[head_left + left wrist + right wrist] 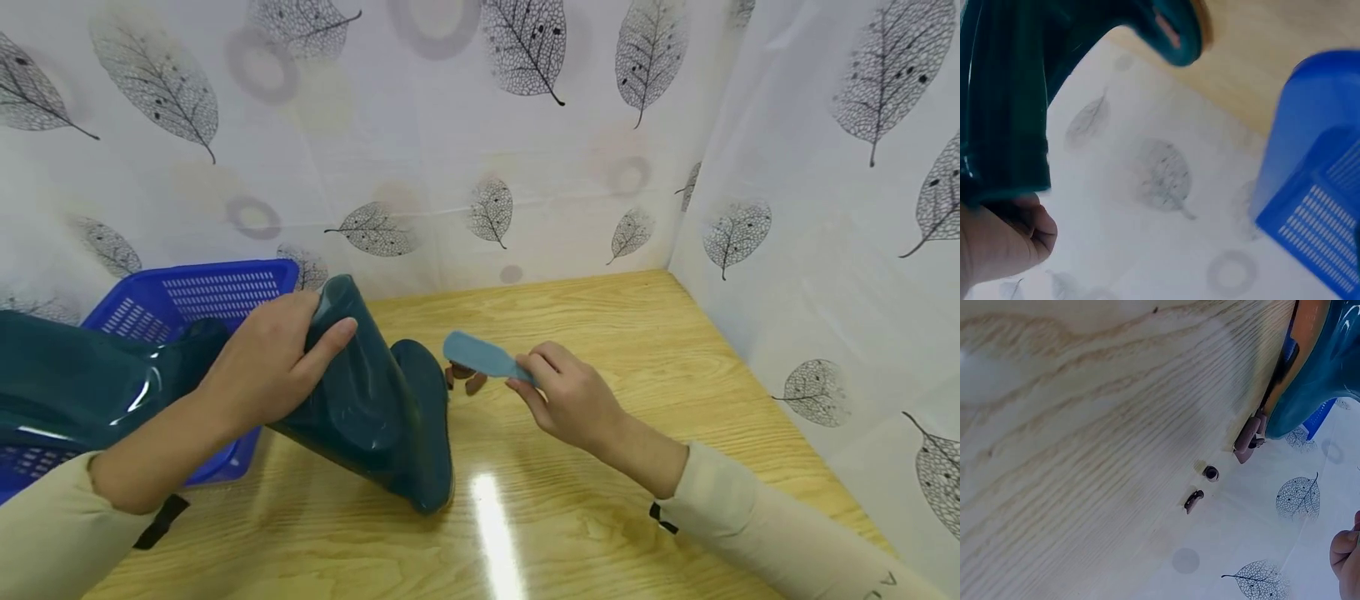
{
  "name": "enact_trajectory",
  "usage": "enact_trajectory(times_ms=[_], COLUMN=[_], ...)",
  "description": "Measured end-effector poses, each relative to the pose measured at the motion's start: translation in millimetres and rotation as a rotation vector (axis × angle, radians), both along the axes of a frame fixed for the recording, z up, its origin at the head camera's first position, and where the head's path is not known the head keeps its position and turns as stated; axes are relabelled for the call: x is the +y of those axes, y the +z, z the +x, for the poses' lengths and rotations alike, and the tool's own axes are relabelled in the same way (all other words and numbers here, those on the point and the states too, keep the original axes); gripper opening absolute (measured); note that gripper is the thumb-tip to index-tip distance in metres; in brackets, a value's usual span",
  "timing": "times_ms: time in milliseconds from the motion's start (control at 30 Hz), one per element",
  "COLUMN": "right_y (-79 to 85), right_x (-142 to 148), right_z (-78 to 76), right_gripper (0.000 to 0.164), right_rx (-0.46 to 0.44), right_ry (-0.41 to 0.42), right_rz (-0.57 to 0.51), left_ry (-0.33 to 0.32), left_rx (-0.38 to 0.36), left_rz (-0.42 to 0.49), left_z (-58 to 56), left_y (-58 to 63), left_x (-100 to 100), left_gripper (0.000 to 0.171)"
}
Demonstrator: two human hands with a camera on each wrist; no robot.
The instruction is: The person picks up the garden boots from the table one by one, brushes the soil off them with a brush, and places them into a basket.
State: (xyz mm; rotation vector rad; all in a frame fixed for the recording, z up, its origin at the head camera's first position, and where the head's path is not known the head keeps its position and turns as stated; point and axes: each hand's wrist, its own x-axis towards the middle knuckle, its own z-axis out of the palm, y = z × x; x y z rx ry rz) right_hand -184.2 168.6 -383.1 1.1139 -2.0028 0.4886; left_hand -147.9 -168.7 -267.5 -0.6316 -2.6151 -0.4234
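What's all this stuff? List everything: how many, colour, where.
Table: one, yellowish wood, across the foreground
Sheet: count unclear, white, leaf-printed, behind the table
Basket: one, blue, on the left
Boots: two, dark green; one tilted beside the basket, another lying in or across it
Flat tool: one, light blue, right of the tilted boot
Scraps: several, brown, beside that boot
Left hand: one, bare, gripping the tilted boot
Right hand: one, bare, holding the tool
Sleeves: two, cream, on both arms
Straps: two, black, by the cuffs

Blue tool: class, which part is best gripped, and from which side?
Probably the narrow end of the blue tool, coming from the right, as the right hand does: the tool tapers that way, leaving its broad end free on the left.
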Motion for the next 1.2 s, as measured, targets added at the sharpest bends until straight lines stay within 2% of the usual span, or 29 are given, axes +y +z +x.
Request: enact_trajectory(times_ms=[167, 333, 433, 533, 700, 800, 900, 1100, 1200], right_y=[-2.4, -4.8, -5.7, -6.0, -4.9, -3.0, -1.6, -0.2, -0.1], right_x=[1.9, 4.1, 5.4, 7.4, 10.7, 13.1, 14.9, 17.4, 18.1], right_z=[-2.1, -4.1, -5.2, -6.9, -11.4, -13.1, -13.9, -13.7, -13.6], right_gripper=[0.03, 0.025, 0.025, 0.026, 0.029, 0.029, 0.029, 0.027, 0.027], right_rx=[-0.016, -0.049, -0.071, -0.088, -0.1, -0.097, -0.092, -0.083, -0.083], right_ry=[-0.004, -0.011, -0.018, -0.031, -0.058, -0.072, -0.08, -0.093, -0.101], right_rz=[0.0, -0.001, 0.001, 0.006, 0.006, 0.004, 0.005, 0.006, 0.006], left_ry=[-0.035, -0.014, -0.009, -0.032, -0.098, -0.143, -0.212, -0.416, -0.45], left_rx=[0.037, 0.096, 0.139, 0.215, 0.354, 0.407, 0.438, 0.54, 0.534], left_rz=[-0.11, -0.238, -0.256, -0.252, -0.247, -0.259, -0.268, -0.238, -0.228], left_z=[3.9, 4.0, 4.9, 5.3, 4.2, 4.9, 5.0, 0.8, 1.9], left_y=[18.8, 31.2, 36.3, 42.7, 53.1, 56.4, 57.1, 53.2, 48.9], left_x=[-8.7, -22.6, -29.0, -33.9, -38.4, -38.3, -36.7, -27.8, -22.0], left_gripper=[0.028, 0.028, 0.03, 0.033, 0.055, 0.064, 0.065, 0.057, 0.052])
